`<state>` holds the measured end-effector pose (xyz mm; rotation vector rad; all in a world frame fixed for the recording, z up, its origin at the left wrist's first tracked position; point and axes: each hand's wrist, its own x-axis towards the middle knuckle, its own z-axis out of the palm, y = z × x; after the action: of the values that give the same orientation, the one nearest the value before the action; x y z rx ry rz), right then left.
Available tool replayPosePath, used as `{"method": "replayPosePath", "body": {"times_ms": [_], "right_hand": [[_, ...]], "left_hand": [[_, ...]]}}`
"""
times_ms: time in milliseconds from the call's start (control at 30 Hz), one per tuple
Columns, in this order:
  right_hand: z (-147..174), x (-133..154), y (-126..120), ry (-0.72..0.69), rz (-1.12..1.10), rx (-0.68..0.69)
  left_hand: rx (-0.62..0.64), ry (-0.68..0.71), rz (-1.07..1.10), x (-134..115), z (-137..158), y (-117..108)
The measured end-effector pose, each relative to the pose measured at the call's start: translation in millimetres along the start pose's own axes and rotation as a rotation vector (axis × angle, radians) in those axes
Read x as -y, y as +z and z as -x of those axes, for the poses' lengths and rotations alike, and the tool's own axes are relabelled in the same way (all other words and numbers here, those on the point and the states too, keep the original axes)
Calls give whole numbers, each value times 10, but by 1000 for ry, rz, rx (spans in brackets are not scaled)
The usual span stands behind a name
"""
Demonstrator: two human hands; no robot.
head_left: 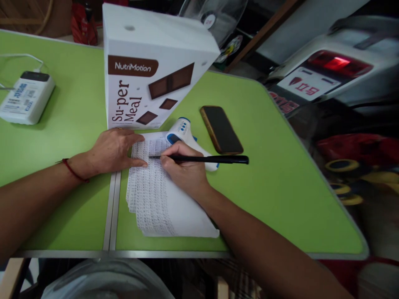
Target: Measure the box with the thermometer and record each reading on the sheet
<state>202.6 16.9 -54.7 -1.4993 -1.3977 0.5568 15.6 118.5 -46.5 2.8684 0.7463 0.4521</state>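
Note:
My right hand (185, 168) pinches a black pen (215, 159), its tip touching the written part of a paper sheet (190, 216). Small handwriting in close columns covers the sheet's left side, while its right side is blank. More written sheets show beneath its left edge. My left hand (114, 151) rests at the paper's upper left edge, thumb and fingers apart, holding nothing. Just beyond my right hand lies a white and blue infrared thermometer (183, 129), partly hidden by that hand.
A tall white box (131, 91) stands behind the paper on the green table (264, 199). To the right lies a phone (221, 128). A white device with a cable (29, 97) sits at the far left. Past the table's right side stands a vehicle's red tail light (339, 63).

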Motion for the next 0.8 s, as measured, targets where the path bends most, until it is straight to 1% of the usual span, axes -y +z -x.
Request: {"method": "replayPosePath", "body": {"times_ms": [200,400,633,800], "right_hand": [[-4,-12,11,0,-18,-49],[-4,-20,2,-2,-30,-18],[-8,-23,-6,-15,-15,-26],[-5,-19,3,0,-4,-36]], "left_hand": [[33,-18,1,-11,1,-17],[22,-13,8,-4,0,-7],[12,-9,10,0,-3,1],[7,3,14,0,-4,1]]}}
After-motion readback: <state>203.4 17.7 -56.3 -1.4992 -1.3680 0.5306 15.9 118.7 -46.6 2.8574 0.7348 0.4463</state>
